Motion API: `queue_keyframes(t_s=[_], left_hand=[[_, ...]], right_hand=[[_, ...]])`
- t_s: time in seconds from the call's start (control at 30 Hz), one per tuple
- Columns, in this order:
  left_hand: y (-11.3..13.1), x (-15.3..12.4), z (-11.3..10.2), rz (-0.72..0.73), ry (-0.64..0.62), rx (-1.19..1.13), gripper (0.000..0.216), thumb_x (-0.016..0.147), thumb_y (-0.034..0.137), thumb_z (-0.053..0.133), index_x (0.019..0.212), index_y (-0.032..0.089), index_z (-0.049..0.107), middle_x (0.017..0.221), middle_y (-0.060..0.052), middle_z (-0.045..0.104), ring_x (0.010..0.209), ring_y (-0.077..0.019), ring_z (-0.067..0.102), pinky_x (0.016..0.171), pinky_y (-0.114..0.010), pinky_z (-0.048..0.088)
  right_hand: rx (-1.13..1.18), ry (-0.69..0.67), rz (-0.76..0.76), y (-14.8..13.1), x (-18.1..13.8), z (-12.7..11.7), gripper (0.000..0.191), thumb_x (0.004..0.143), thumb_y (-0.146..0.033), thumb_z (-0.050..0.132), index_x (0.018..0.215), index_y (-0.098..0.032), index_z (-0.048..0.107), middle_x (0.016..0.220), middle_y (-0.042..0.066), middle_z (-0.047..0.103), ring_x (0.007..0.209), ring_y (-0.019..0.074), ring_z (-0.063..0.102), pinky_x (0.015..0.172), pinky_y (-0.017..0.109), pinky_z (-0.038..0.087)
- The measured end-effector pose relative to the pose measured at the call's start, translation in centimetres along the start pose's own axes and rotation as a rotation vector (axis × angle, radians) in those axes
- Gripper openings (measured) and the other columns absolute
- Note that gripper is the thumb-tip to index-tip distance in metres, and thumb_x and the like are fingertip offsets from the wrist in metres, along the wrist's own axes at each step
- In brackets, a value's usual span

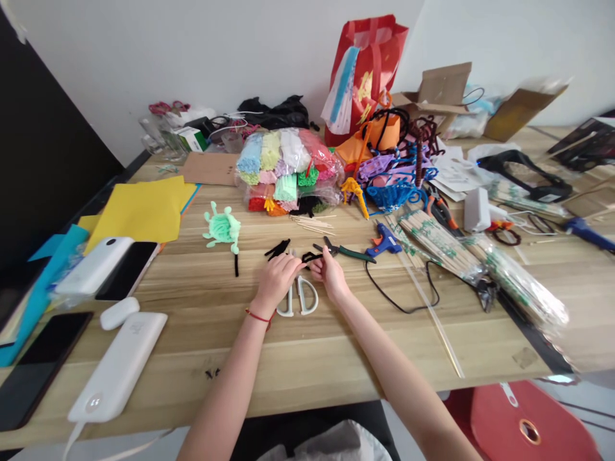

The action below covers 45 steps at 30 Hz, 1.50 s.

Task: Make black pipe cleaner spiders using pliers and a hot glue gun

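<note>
Between my two hands is a small bent black pipe cleaner (311, 257), pinched by the fingers of both. My left hand (276, 280), with a red cord at the wrist, is closed on its left end, and my right hand (330, 274) is closed on the right side. White-handled scissors (314, 299) lie beneath and between the hands, their blades mostly hidden. Just beyond the right hand rest green-handled pliers (355, 254). Short black pipe cleaner pieces (277, 249) lie past the left hand. A mint-green fuzzy pipe cleaner figure (223, 227) sits to the left, near a short black strip (236, 265).
A blue glue gun (384, 239) with a black cord lies right. Behind are wooden sticks (312, 224), a bag of coloured pipe cleaners (286, 166) and a red bag (369, 77). Phones, a white power bank (120, 365) and yellow sheets (139, 211) occupy the left.
</note>
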<state>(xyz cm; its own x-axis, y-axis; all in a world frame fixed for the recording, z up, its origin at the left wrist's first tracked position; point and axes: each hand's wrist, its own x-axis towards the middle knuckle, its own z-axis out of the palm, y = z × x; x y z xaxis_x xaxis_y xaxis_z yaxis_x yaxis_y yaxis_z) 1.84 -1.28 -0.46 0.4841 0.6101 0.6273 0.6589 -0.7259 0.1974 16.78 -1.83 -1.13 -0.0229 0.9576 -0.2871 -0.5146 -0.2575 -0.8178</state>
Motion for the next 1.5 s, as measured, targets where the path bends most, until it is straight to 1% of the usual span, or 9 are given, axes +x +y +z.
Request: queue_keyframes(t_s=[0.1,0.23,0.43,0.57,0.73,0.9,1.0,1.2,1.5], left_hand=[[0.1,0.0,0.0,-0.002,0.0,-0.001,0.017,0.094,0.027,0.047,0.085,0.017,0.056,0.073,-0.003,0.059,0.072,-0.0165,0.054,0.067,-0.029,0.039],[0.4,0.0,0.1,-0.103,-0.058,-0.202,0.02,0.095,0.029,0.044,0.084,0.018,0.056,0.077,-0.003,0.059,0.075,-0.016,0.053,0.07,-0.028,0.039],[0.3,0.2,0.6,-0.544,-0.206,-0.853,0.032,0.093,0.044,0.043,0.077,0.018,0.052,0.063,0.003,0.045,0.057,-0.0102,0.042,0.056,-0.023,0.035],[0.1,0.4,0.8,-0.621,-0.221,-1.088,0.035,0.089,0.049,0.048,0.074,0.018,0.049,0.06,0.005,0.038,0.052,-0.0084,0.035,0.053,-0.021,0.034],[0.2,0.1,0.7,-0.539,-0.128,-0.8,0.03,0.091,0.045,0.048,0.079,0.018,0.054,0.068,0.002,0.05,0.061,-0.0106,0.047,0.059,-0.022,0.039],[0.5,-0.2,0.7,-0.22,-0.1,-0.328,0.023,0.095,0.034,0.044,0.083,0.019,0.057,0.078,-0.002,0.06,0.074,-0.0145,0.057,0.07,-0.026,0.043],[0.6,-0.2,0.8,-0.091,-0.109,-0.164,0.022,0.096,0.03,0.042,0.083,0.019,0.057,0.078,-0.003,0.061,0.075,-0.0153,0.058,0.071,-0.027,0.044],[0.6,-0.2,0.9,-0.028,-0.101,-0.094,0.018,0.095,0.027,0.044,0.084,0.019,0.055,0.076,-0.002,0.06,0.074,-0.0154,0.058,0.07,-0.027,0.044],[0.8,-0.1,0.5,-0.038,-0.036,-0.112,0.016,0.094,0.027,0.047,0.083,0.019,0.056,0.076,-0.003,0.061,0.074,-0.0153,0.059,0.07,-0.027,0.045]], right_hand=[[0.062,0.006,0.016,-0.2,0.0,0.0,0.049,0.08,-0.056,0.051,0.053,-0.023,0.028,0.051,-0.007,0.023,0.043,0.0077,0.018,0.04,0.024,0.012],[0.046,0.054,-0.106,-0.5,0.0,-0.1,0.039,0.08,-0.042,0.054,0.055,-0.023,0.03,0.052,-0.006,0.024,0.047,0.0092,0.024,0.042,0.024,0.018],[-0.258,-0.08,-0.304,-1.6,-0.5,-0.6,0.045,0.085,-0.055,0.047,0.057,-0.022,0.035,0.054,-0.006,0.028,0.051,0.0108,0.026,0.049,0.026,0.024],[-0.477,-0.095,-0.401,-2.4,-1.0,-0.8,0.05,0.087,-0.062,0.041,0.058,-0.021,0.041,0.055,-0.004,0.035,0.054,0.0117,0.031,0.055,0.027,0.028],[-0.492,0.002,-0.358,-2.3,-0.7,-1.0,0.055,0.082,-0.067,0.046,0.053,-0.022,0.034,0.051,-0.005,0.03,0.05,0.0104,0.026,0.05,0.027,0.023],[-0.402,0.095,-0.274,-2.0,-0.1,-1.3,0.055,0.073,-0.068,0.057,0.053,-0.023,0.032,0.048,-0.006,0.027,0.047,0.0094,0.023,0.045,0.027,0.018],[-0.325,0.106,-0.241,-2.0,-0.1,-1.1,0.053,0.072,-0.067,0.057,0.055,-0.023,0.031,0.048,-0.007,0.025,0.046,0.0086,0.021,0.045,0.026,0.015],[-0.263,0.094,-0.209,-2.1,-0.2,-0.9,0.05,0.069,-0.062,0.062,0.059,-0.023,0.032,0.051,-0.008,0.026,0.047,0.008,0.023,0.045,0.024,0.017],[-0.236,-0.035,-0.149,-2.4,0.4,-1.6,0.051,0.065,-0.065,0.066,0.054,-0.021,0.043,0.048,-0.007,0.029,0.044,0.0067,0.021,0.043,0.024,0.011]])
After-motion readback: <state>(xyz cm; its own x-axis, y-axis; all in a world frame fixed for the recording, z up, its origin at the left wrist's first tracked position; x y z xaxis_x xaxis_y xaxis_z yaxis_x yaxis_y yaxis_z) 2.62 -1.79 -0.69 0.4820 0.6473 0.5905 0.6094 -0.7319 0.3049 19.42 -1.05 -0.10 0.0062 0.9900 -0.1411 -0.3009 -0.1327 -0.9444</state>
